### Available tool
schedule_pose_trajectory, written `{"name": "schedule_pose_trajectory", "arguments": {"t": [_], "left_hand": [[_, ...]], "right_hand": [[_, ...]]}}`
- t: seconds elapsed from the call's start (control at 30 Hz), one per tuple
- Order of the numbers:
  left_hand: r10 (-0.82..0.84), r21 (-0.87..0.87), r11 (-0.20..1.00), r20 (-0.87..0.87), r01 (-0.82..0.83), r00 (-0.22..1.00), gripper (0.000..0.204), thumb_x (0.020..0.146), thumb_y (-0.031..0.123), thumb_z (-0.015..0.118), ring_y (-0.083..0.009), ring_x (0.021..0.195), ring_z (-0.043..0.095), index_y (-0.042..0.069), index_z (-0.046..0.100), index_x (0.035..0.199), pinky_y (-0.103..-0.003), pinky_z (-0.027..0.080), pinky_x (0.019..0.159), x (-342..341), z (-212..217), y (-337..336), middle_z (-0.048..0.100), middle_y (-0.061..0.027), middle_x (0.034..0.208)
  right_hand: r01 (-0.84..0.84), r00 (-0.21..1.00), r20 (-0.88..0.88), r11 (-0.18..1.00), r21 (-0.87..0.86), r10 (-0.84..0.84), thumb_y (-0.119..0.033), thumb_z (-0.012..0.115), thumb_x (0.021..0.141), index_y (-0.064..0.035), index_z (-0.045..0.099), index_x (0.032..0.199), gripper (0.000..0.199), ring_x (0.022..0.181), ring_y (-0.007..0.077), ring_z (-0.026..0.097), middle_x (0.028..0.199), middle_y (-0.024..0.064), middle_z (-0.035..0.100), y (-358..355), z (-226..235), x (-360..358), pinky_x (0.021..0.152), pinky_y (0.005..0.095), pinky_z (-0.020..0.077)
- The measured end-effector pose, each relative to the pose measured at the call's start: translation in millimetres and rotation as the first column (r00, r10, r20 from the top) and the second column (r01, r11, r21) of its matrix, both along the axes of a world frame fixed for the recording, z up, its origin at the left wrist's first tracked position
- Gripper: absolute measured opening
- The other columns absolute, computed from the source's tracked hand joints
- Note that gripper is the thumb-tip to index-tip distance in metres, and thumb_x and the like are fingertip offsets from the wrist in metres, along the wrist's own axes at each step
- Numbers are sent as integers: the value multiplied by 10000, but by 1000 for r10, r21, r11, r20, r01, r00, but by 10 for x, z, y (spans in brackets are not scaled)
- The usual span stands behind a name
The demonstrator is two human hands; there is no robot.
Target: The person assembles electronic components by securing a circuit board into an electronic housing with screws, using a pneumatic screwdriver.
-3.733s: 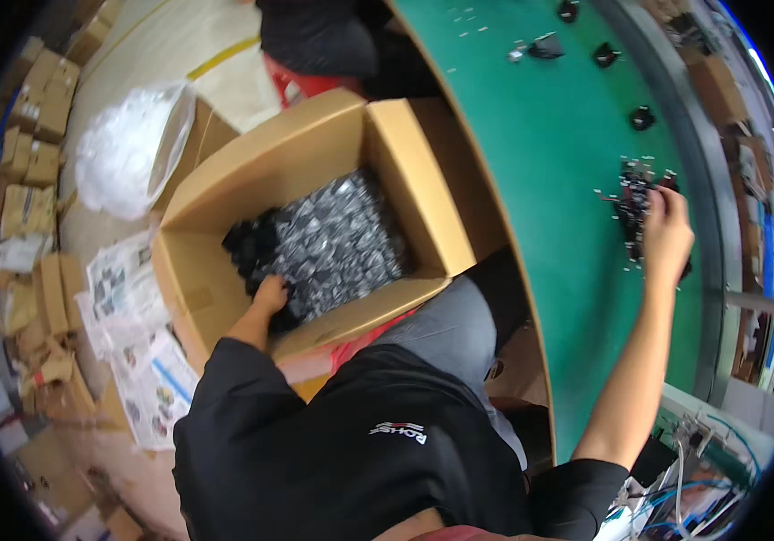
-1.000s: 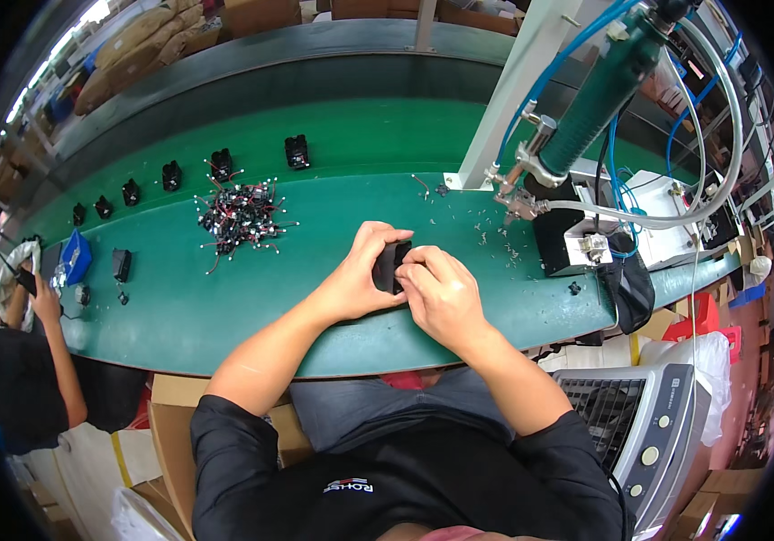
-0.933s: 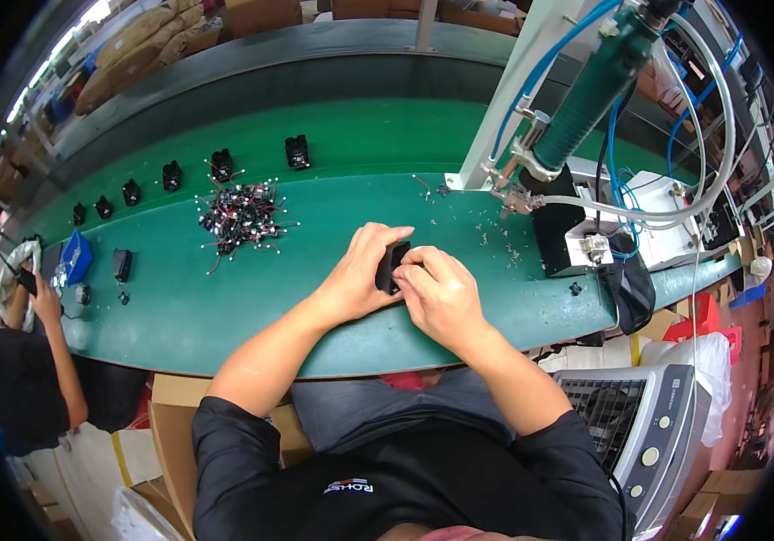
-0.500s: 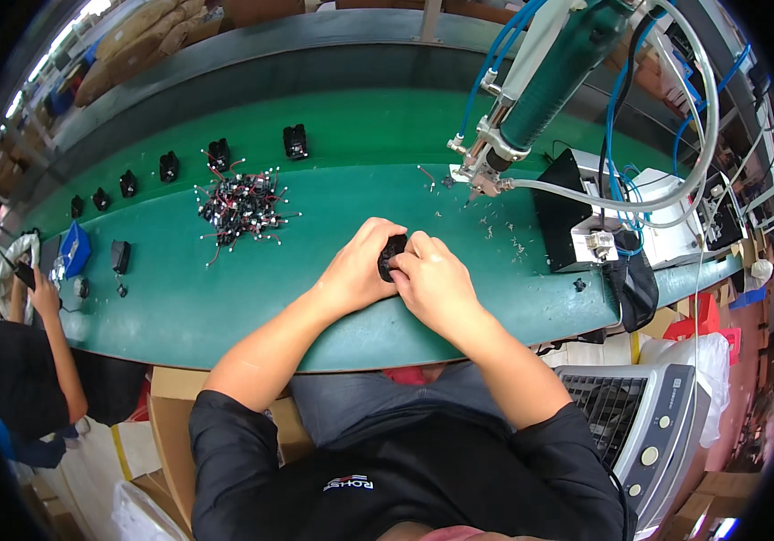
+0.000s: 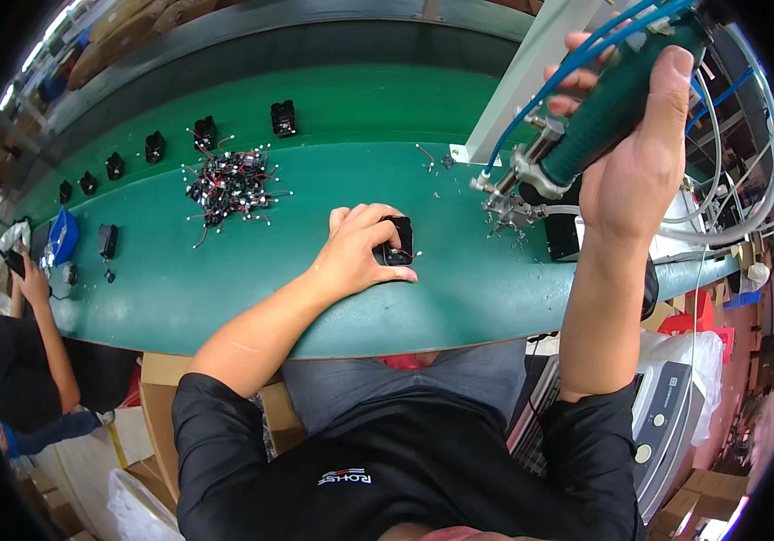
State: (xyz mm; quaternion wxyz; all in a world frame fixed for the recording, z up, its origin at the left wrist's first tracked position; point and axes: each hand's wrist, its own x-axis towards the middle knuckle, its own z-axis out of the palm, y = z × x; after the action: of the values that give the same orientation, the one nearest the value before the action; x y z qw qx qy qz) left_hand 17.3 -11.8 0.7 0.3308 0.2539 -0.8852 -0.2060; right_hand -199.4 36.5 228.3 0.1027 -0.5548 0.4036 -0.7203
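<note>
My left hand (image 5: 360, 248) presses a small black boxy part (image 5: 398, 242) down on the green bench (image 5: 315, 298), fingers wrapped over its left side. My right hand (image 5: 639, 153) is raised to the right and grips a green-bodied air screwdriver (image 5: 599, 117) that hangs on blue hoses. The tool's metal tip (image 5: 493, 185) points down-left, a short way right of the black part and apart from it.
A heap of small black wired parts (image 5: 229, 185) lies left of my hand. Finished black parts (image 5: 283, 117) stand in a row along the far belt. A black fixture block (image 5: 567, 230) sits under the tool. Another person (image 5: 26, 352) sits at far left near a blue tray (image 5: 64, 236).
My right hand has left the black part and risen to grasp the hanging screwdriver. My left hand now holds the part alone on the bench.
</note>
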Motion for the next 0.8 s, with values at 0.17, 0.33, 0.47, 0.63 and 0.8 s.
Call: {"name": "schedule_pose_trajectory", "arguments": {"t": [0.17, 0.33, 0.47, 0.63, 0.8], "left_hand": [[18, 31, 999, 24, -19, 1000, 476, 578, 417, 947, -274, 1097, 577, 116, 655, 804, -413, 355, 949, 10, -2, 18, 645, -64, 1221], [29, 128, 991, 12, -30, 1000, 439, 569, 380, 964, -277, 1071, 568, 105, 664, 734, -410, 368, 941, -15, 6, 31, 648, -69, 1201], [49, 159, 986, 13, -50, 999, 433, 573, 372, 969, -282, 1054, 567, 97, 658, 694, -404, 379, 927, -40, 7, 30, 646, -68, 1190], [55, 148, 987, 24, -58, 998, 438, 581, 380, 969, -283, 1037, 563, 88, 688, 746, -417, 395, 917, -42, -18, 19, 643, -63, 1187], [59, 120, 991, 19, -61, 998, 427, 611, 390, 946, -266, 1017, 558, 106, 716, 833, -396, 373, 907, -83, 19, 61, 650, -48, 1155]], "right_hand": [[-133, 987, 103, 987, 93, 124, -723, 192, 1018, 0, 489, 1347, 848, 652, 163, 652, 932, 132, 688, -11, -212, 100, 558, 281, 527], [-312, 944, 149, 944, 104, 295, -670, 397, 1020, 2, 543, 1230, 720, 704, 153, 665, 979, 117, 661, 76, -467, 277, 619, 275, 526], [-238, 967, 96, 971, 23, 235, -380, 617, 1026, 27, 541, 1337, 518, 788, 111, 625, 933, 89, 691, 104, -616, 365, 700, 273, 512], [-213, 977, 57, 950, 227, 205, -657, 366, 1034, 72, 482, 1359, 807, 718, 146, 590, 852, 96, 630, 153, -412, 431, 678, 293, 526], [-250, 960, 149, 966, 73, 237, -808, 173, 958, 97, 480, 1309, 1019, 646, 153, 565, 739, 96, 597, 47, -526, 569, 589, 274, 481]]}}
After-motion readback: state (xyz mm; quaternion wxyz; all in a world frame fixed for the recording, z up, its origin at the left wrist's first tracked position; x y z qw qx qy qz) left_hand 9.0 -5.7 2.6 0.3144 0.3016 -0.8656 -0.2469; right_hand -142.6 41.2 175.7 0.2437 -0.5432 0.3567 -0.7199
